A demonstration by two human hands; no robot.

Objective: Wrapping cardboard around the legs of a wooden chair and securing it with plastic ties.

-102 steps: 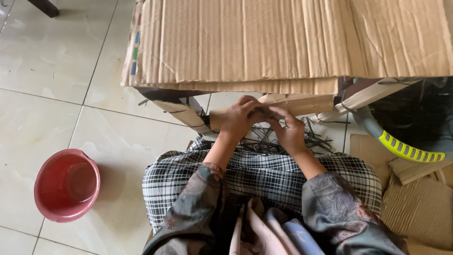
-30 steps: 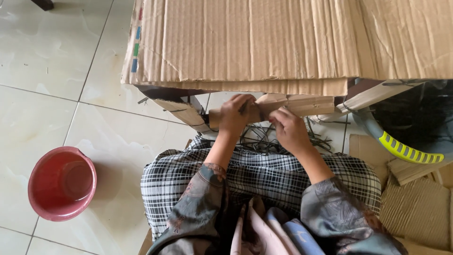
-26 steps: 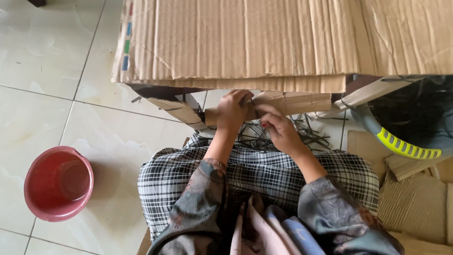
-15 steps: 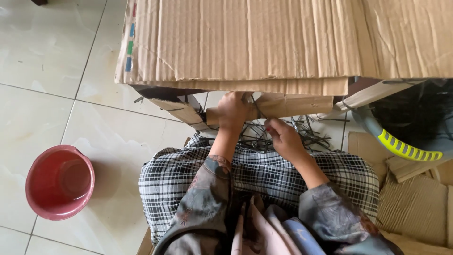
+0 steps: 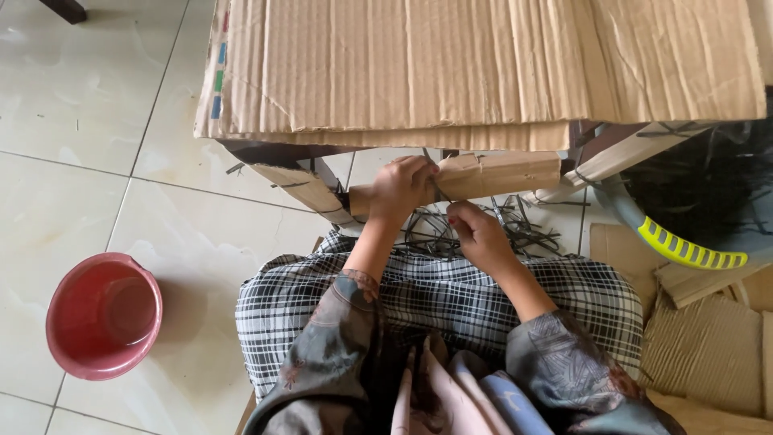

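Head view looks straight down at you, seated, and your left hand [image 5: 400, 187] is wrapped around the near end of a folded cardboard strip [image 5: 491, 175], fingers [image 5: 419, 171] curled shut on it. That strip runs out to the right of your left fingers, just under the front edge of the big cardboard sheets [image 5: 483, 64] stacked on the tabletop above both hands. Your right hand [image 5: 477, 234] sits just below and right of the left one, fingertips pinched tight together at the strip's lower edge; it looks like a thin dark sliver is caught in that pinch, though it is too small to be sure. Behind your right fingers lies a scatter of dark thin strips [image 5: 515, 229] on the floor, touching the edge of your checked cloth [image 5: 451, 298] across the lap. Far off to the left of your left hand, a red plastic bowl [image 5: 103, 316] stands on the pale floor tiles [image 5: 80, 145]. Over to the right of your right hand, a grey basket with a yellow-green rim [image 5: 692, 250] holds more dark strips, with cardboard offcuts [image 5: 708, 346] below it.
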